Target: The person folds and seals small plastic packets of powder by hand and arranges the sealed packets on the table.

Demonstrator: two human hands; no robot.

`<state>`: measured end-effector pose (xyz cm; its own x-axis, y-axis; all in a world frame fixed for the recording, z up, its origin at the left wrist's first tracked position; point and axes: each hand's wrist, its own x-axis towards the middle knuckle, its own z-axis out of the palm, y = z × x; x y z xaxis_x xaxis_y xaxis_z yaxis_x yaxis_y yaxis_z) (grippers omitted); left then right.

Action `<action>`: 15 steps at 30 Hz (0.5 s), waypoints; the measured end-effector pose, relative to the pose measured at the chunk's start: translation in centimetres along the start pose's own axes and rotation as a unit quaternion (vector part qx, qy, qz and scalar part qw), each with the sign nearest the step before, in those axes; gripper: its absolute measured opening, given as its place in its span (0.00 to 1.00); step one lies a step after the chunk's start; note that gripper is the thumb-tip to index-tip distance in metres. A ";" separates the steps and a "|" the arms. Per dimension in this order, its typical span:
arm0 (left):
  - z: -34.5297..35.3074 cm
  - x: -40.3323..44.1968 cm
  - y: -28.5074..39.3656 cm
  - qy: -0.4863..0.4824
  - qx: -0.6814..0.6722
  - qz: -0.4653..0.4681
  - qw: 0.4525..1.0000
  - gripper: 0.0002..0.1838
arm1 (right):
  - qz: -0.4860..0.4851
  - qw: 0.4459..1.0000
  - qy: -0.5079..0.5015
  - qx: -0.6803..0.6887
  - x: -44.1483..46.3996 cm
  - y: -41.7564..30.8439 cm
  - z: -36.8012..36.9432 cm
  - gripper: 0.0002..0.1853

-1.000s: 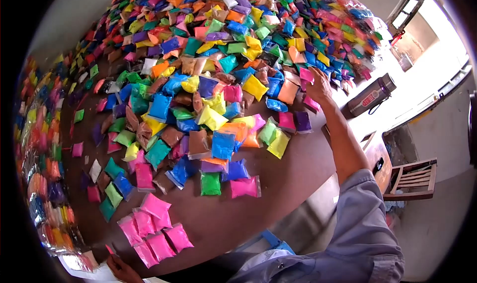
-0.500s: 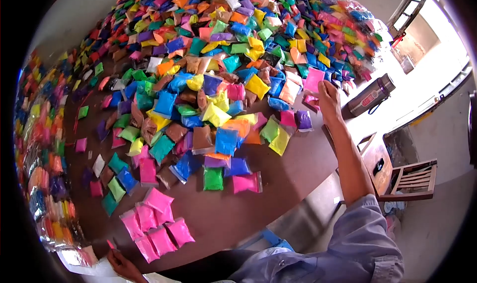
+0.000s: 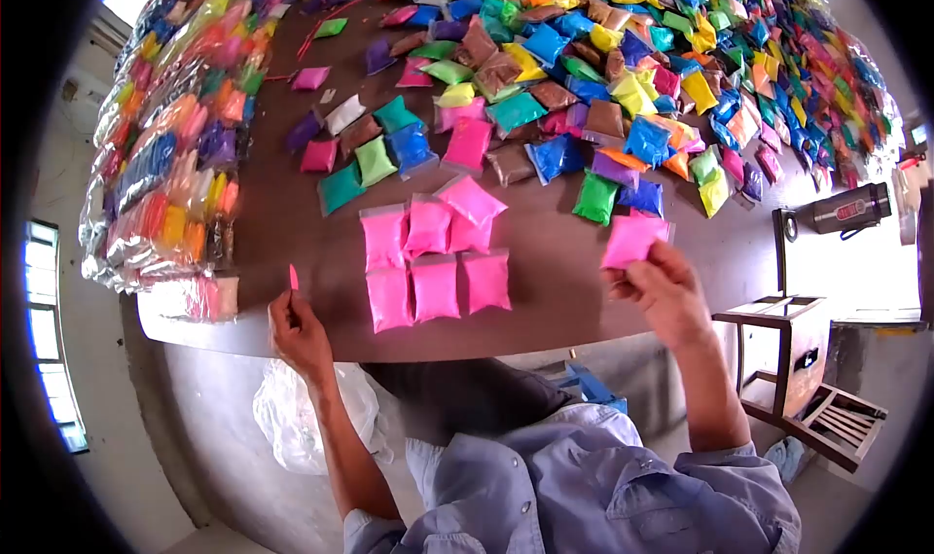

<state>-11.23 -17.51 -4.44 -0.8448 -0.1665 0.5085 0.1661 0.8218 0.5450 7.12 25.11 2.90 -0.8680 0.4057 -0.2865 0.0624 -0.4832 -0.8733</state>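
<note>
My right hand (image 3: pixel 662 286) pinches a pink packet (image 3: pixel 633 241) by its lower edge, above the table's front part, just below a blue packet (image 3: pixel 642 199). In my left hand (image 3: pixel 299 332), at the table's front edge on the left, a small thin pink object (image 3: pixel 293 278) sticks up between the fingertips. Between the hands lies a group of several pink packets (image 3: pixel 435 286), some overlapping, with clear top strips. Behind them spread loose packets of many colours, among them a teal one (image 3: pixel 341 189) and a green one (image 3: pixel 595 198).
Bundles of packets in clear plastic (image 3: pixel 165 204) line the left side of the brown table (image 3: pixel 555 316). A dark flask (image 3: pixel 851 209) stands at the right. Wooden furniture (image 3: pixel 788 359) is at the right and a clear plastic bag (image 3: pixel 316 423) below the table.
My right hand has come back from the far right of the pile to the front with a pink packet. The view has turned toward the left and down, showing more of my left arm.
</note>
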 end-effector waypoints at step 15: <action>-0.4 0.0 -0.1 0.022 -0.040 0.030 0.998 0.05 | 0.090 0.977 -0.083 -0.174 -2.1 5.4 4.3 0.14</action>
<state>-11.03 -17.81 -4.24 -0.8089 -0.1434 0.5702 0.2580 0.7848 0.5634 7.13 18.34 0.47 -0.8939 0.1928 -0.4046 0.3595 -0.2308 -0.9042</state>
